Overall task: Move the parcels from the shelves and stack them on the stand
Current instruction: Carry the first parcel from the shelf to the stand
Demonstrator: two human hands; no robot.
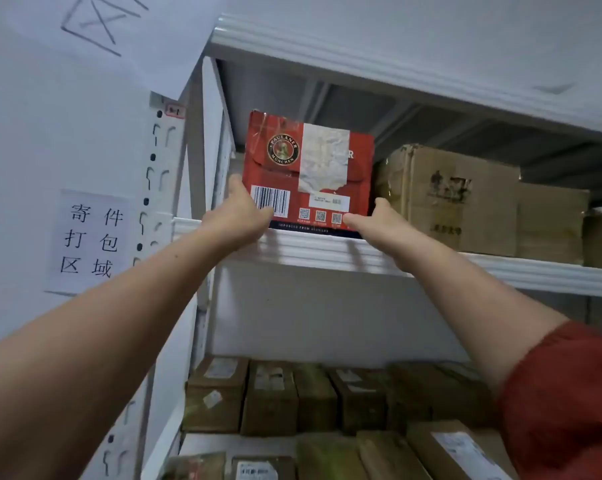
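Observation:
A red Paulaner carton (308, 174) with a torn white label stands at the left end of an upper white shelf (327, 251). Both my arms reach up to it. My left hand (238, 216) presses the carton's lower left corner, thumb on the front face over the barcode. My right hand (379, 223) grips the lower right corner, thumb across the front by the QR codes. The carton's bottom edge rests on the shelf lip. The stand is out of view.
Brown cardboard boxes (465, 199) sit right of the red carton on the same shelf. Several smaller brown parcels (292, 396) fill the lower shelves. The perforated shelf upright (157, 188) and a wall sign (91, 242) are on the left. Another shelf board is overhead.

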